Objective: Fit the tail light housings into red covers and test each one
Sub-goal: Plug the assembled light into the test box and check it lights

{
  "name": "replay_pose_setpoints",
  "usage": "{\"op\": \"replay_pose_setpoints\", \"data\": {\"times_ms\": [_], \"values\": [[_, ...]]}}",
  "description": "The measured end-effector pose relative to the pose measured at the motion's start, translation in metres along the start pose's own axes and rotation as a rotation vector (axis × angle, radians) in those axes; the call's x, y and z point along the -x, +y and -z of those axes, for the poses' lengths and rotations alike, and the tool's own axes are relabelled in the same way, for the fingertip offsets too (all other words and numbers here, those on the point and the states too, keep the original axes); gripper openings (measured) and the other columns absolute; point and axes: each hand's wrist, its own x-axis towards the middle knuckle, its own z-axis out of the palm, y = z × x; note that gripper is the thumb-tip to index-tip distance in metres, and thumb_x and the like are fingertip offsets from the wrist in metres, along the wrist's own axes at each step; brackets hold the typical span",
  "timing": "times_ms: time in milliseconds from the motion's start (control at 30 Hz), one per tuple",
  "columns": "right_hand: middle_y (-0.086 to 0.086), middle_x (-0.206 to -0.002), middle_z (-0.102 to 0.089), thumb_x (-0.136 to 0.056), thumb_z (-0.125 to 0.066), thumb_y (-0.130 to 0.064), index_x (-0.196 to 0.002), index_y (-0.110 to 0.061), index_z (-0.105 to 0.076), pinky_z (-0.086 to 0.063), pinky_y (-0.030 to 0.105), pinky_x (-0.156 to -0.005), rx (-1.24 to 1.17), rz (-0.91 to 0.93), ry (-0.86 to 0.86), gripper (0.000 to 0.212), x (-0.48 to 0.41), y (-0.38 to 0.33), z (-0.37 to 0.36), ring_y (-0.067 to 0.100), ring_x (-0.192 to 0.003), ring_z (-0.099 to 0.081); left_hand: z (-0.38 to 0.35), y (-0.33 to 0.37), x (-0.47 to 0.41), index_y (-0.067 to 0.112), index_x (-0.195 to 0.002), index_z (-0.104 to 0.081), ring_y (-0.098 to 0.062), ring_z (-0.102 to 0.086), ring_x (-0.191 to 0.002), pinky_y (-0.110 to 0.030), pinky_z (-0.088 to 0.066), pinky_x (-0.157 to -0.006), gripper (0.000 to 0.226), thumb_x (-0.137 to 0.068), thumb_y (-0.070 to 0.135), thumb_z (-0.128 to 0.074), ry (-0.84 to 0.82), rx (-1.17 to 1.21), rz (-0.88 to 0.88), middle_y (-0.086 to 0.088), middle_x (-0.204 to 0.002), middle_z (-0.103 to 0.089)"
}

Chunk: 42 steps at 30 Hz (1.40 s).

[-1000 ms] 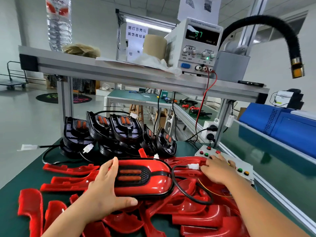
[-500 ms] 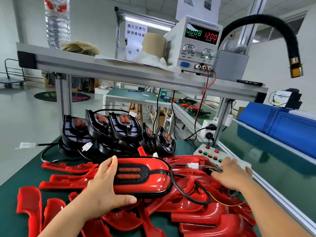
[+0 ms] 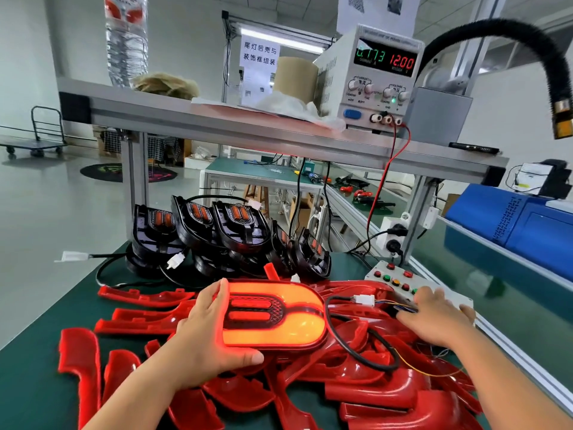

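An assembled tail light, a black housing in a red cover, lies lit orange-red on a heap of loose red covers. My left hand holds its left end, fingers over the top edge and thumb under the near edge. Its black cable loops right to a white connector. My right hand lies flat with straight fingers beside the grey button box, fingertips at the wires by the connector. Several bare black housings stand behind.
A power supply on the metal shelf reads 12.00 volts, with red and black leads dropping to the bench. A black flexible hose hangs at the upper right. Blue bins sit beyond the right rail. The green mat shows at the left.
The tail light has lit up and the supply's current reading has risen. My right hand moved from the button box toward the connector wires. My left hand kept its hold.
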Motion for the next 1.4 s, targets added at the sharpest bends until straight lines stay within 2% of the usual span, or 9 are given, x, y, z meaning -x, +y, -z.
{"op": "replay_pose_setpoints", "data": {"times_ms": [133, 233, 300, 400, 533, 667, 833, 967, 1400], "values": [[0.006, -0.154, -0.025, -0.083, -0.042, -0.063, -0.128, -0.028, -0.031, -0.027, 0.046, -0.105, -0.003, 0.036, -0.024, 0.058, 0.001, 0.000, 0.003, 0.026, -0.125, -0.050, 0.000, 0.001, 0.000, 0.020, -0.149, 0.026, -0.010, -0.005, -0.148, -0.039, -0.015, -0.121, 0.153, -0.044, 0.092, -0.058, -0.001, 0.006, -0.006, 0.020, -0.155, 0.017], [-0.007, -0.163, 0.011, -0.084, -0.041, -0.062, -0.128, -0.033, -0.028, -0.019, 0.050, -0.108, 0.048, 0.079, -0.068, 0.055, -0.002, -0.002, 0.009, 0.022, -0.124, -0.053, 0.000, 0.000, 0.000, 0.021, -0.150, 0.025, -0.013, -0.005, -0.148, -0.040, -0.016, -0.121, 0.149, -0.051, 0.087, -0.065, -0.002, 0.016, 0.004, 0.019, -0.156, 0.018], [-0.012, -0.161, 0.018, -0.084, -0.042, -0.060, -0.136, -0.033, -0.026, -0.008, 0.055, -0.112, 0.107, 0.092, -0.099, 0.061, -0.007, -0.003, 0.011, 0.025, -0.137, -0.039, -0.001, 0.000, 0.000, 0.024, -0.150, 0.025, -0.018, -0.007, -0.149, -0.040, -0.018, -0.121, 0.143, -0.059, 0.079, -0.069, -0.005, 0.029, 0.027, 0.021, -0.155, 0.020], [-0.010, -0.163, 0.010, -0.087, -0.045, -0.052, -0.150, -0.031, -0.014, 0.010, 0.059, -0.113, 0.210, 0.136, -0.111, 0.073, -0.011, -0.009, 0.014, 0.029, -0.151, 0.000, -0.001, 0.002, 0.001, 0.024, -0.150, 0.025, -0.015, -0.005, -0.149, -0.040, -0.013, -0.121, 0.139, -0.063, 0.074, -0.070, -0.008, 0.021, 0.035, 0.022, -0.155, 0.021], [-0.006, -0.164, -0.004, -0.085, -0.047, -0.038, -0.151, -0.026, -0.017, 0.016, 0.057, -0.113, 0.209, 0.206, -0.168, 0.074, -0.016, -0.019, 0.017, 0.016, -0.149, 0.014, -0.002, 0.003, 0.001, 0.023, -0.150, 0.025, -0.013, -0.003, -0.149, -0.039, -0.008, -0.120, 0.137, -0.064, 0.074, -0.069, -0.001, 0.004, 0.037, 0.021, -0.155, 0.021], [0.000, -0.164, -0.001, -0.083, -0.049, -0.031, -0.156, -0.024, -0.003, 0.014, 0.053, -0.115, 0.169, 0.179, -0.208, 0.086, -0.017, -0.024, 0.016, 0.012, -0.147, 0.019, -0.001, 0.004, 0.001, 0.022, -0.150, 0.025, -0.012, -0.003, -0.149, -0.038, -0.010, -0.121, 0.136, -0.066, 0.072, -0.070, 0.004, -0.001, 0.025, 0.019, -0.156, 0.021], [-0.002, -0.164, 0.001, -0.084, -0.052, -0.030, -0.155, -0.025, -0.009, 0.013, 0.052, -0.116, 0.133, 0.166, -0.214, 0.083, -0.016, -0.024, 0.014, 0.010, -0.147, 0.020, -0.001, 0.004, 0.002, 0.020, -0.151, 0.023, -0.009, -0.002, -0.149, -0.038, -0.012, -0.122, 0.136, -0.067, 0.068, -0.072, 0.022, -0.008, -0.008, 0.018, -0.157, 0.019], [0.000, -0.164, 0.005, -0.086, -0.053, -0.033, -0.156, -0.024, -0.007, 0.013, 0.052, -0.116, 0.121, 0.172, -0.214, 0.084, -0.014, -0.024, 0.014, 0.010, -0.146, 0.022, -0.001, 0.005, 0.002, 0.020, -0.151, 0.024, -0.011, -0.003, -0.149, -0.036, -0.013, -0.121, 0.137, -0.066, 0.069, -0.072, 0.022, -0.021, 0.000, 0.017, -0.157, 0.019], [-0.002, -0.165, -0.004, -0.087, -0.054, -0.036, -0.156, -0.024, 0.000, 0.012, 0.053, -0.116, 0.109, 0.177, -0.180, 0.088, -0.012, -0.024, 0.015, 0.012, -0.148, 0.017, 0.000, 0.006, 0.003, 0.020, -0.150, 0.026, -0.011, -0.003, -0.149, -0.040, -0.008, -0.119, 0.139, -0.065, 0.071, -0.071, 0.026, -0.017, 0.009, 0.017, -0.157, 0.019]]}}
